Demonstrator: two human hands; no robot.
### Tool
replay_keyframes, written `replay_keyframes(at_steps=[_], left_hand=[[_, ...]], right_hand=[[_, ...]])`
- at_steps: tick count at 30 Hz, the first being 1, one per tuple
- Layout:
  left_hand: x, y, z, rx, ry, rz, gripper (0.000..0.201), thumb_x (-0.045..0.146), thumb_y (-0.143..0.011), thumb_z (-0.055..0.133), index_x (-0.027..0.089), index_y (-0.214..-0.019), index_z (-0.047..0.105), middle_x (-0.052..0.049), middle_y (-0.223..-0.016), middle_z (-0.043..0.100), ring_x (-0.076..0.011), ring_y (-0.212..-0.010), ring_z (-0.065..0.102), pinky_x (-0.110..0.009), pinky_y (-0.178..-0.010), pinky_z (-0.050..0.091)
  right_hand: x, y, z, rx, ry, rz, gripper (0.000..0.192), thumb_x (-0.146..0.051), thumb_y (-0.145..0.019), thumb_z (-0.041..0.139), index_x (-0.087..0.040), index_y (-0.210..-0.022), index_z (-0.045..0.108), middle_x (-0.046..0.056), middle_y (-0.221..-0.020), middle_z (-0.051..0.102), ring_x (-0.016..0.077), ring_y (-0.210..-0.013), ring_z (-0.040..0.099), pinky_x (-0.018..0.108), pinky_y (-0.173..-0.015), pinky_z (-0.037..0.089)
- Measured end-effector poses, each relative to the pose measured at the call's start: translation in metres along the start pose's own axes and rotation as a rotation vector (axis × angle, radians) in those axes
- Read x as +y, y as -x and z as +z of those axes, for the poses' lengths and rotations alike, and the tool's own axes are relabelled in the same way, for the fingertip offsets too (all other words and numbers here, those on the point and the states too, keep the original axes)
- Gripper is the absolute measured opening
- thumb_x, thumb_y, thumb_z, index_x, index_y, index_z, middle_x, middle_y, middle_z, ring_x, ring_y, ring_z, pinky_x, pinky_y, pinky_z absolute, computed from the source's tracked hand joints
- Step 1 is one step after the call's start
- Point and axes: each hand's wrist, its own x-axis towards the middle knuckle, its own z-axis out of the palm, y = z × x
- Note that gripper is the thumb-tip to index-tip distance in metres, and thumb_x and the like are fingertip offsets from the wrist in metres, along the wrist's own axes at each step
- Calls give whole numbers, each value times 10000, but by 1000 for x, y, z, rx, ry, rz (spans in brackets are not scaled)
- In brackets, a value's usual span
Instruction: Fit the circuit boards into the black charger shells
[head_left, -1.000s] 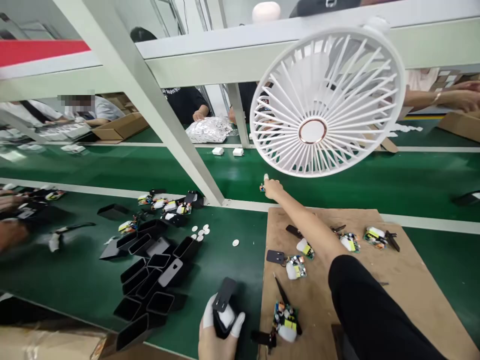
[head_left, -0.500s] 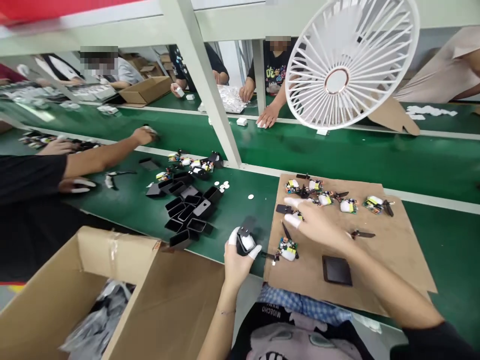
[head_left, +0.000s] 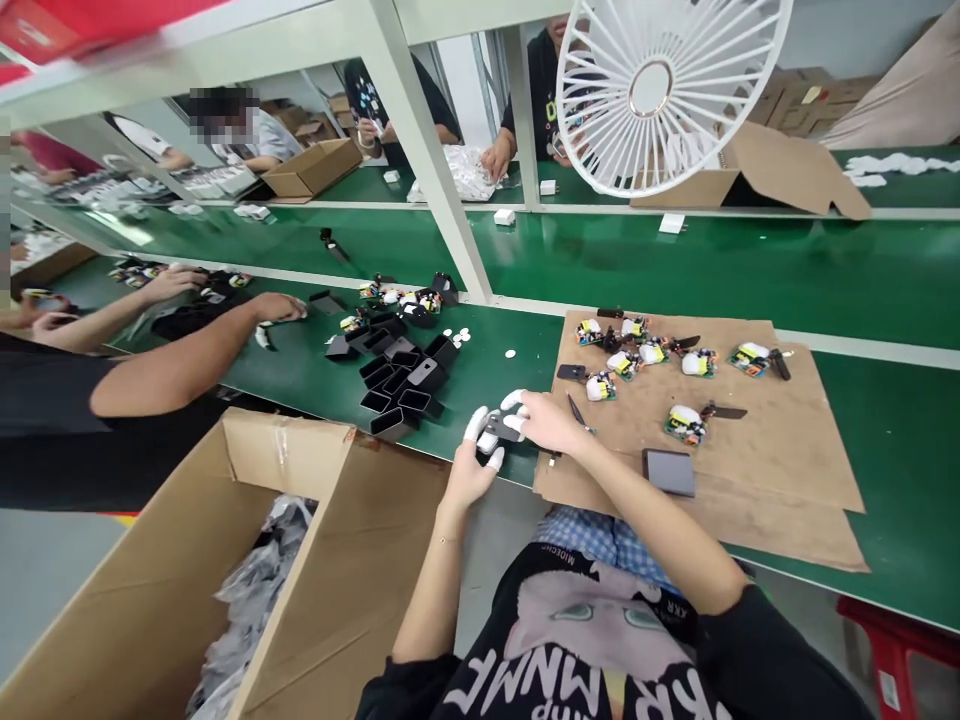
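My left hand (head_left: 469,474), with white covers on the fingertips, grips a small black charger case (head_left: 487,441) with a white block inside. It is held above the table's front edge. My right hand (head_left: 551,424), also with covered fingertips, pinches a flat black end plate (head_left: 505,428) at the case's mouth. Whether the plate is seated cannot be made out. Several circuit boards (head_left: 684,422) with white and yellow parts lie on a cardboard sheet (head_left: 787,480) to the right. Black empty cases (head_left: 390,425) are heaped on the left.
A grey box (head_left: 669,470) rests on the cardboard. White discs (head_left: 457,335) lie beyond the cases. An open carton (head_left: 300,445) with plastic bags stands at left. A co-worker's arm (head_left: 187,370) reaches over the table there. A white fan (head_left: 667,95) hangs above a post (head_left: 431,150).
My right hand has moved from the boards to the case in my left hand and now pinches the plate. The co-worker's hand has drawn back, leaving a dark item on the green belt.
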Motion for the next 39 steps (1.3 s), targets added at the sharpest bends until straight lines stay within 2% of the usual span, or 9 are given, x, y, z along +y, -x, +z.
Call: replay_keyframes(at_steps=[3, 6, 13, 16, 21, 27, 30, 34, 39], left_hand=[[-16, 9, 11, 102, -56, 41, 621, 294, -894, 499, 110, -1450, 289, -230, -1422, 507, -273, -1326, 526, -461, -1109, 448], [-20, 14, 15, 141, -124, 96, 455, 301, -911, 456, 114, -1325, 442, -221, -1348, 547, -282, -1330, 515, -488, -1112, 443], [-9, 3, -9, -23, -361, 163, 442, 243, -874, 511, 202, -1308, 585, -148, -1319, 584, -283, -1253, 574, -426, -1044, 510], [-4, -4, -18, -88, -465, 190, 480, 233, -856, 536, 217, -1333, 583, -135, -1226, 645, -278, -1120, 642, -397, -945, 565], [-2, -12, -22, -147, -553, 300, 551, 213, -838, 561, 212, -1389, 543, -143, -1063, 703, -315, -1029, 678, -458, -902, 568], [-10, -20, -11, -61, -537, 417, 399, 289, -961, 444, 127, -1284, 612, -210, -1284, 645, -302, -1124, 670, -414, -921, 578], [-11, -18, -17, 6, -526, 460, 395, 264, -964, 440, 135, -1313, 576, -198, -1340, 618, -280, -1164, 660, -385, -935, 574], [-8, -13, -32, 342, -487, 555, 452, 202, -933, 494, 146, -1382, 500, -185, -1403, 574, -286, -1303, 568, -413, -1052, 504], [-14, -11, -34, 171, -567, 586, 345, 194, -932, 501, 160, -1253, 623, -161, -1308, 653, -263, -1160, 670, -346, -931, 568]], right_hand=[[4, -13, 12, -34, -177, 156, 160, -300, -940, 641, -141, -931, 648, -38, -687, 612, 104, -561, 579, 262, -588, 521], [7, -17, 18, -12, -370, 252, 251, -377, -993, 559, -136, -973, 622, -11, -790, 631, 89, -580, 574, 229, -543, 504], [4, -13, 22, 96, -654, 248, 126, -263, -930, 586, -150, -973, 625, 29, -860, 692, 87, -585, 567, 219, -565, 475], [7, 12, 21, 140, -699, 192, 168, -262, -823, 655, -177, -968, 653, 35, -835, 726, 103, -614, 593, 228, -616, 480], [26, 89, 19, 191, -695, 141, 379, -462, -721, 763, -180, -965, 695, 51, -834, 739, 135, -632, 608, 283, -671, 497], [59, 165, 28, 267, -668, 185, 382, -528, -783, 740, -195, -969, 720, 57, -817, 738, 153, -652, 623, 307, -685, 500], [71, 183, 34, 289, -666, 207, 386, -541, -793, 734, -197, -967, 729, 62, -815, 739, 161, -643, 633, 318, -682, 509], [78, 195, 32, 317, -648, 211, 361, -511, -818, 723, -192, -987, 737, 71, -814, 746, 173, -656, 650, 325, -693, 520], [78, 199, 17, 368, -631, 174, 360, -517, -838, 697, -197, -997, 743, 71, -809, 748, 190, -680, 666, 337, -701, 545]])
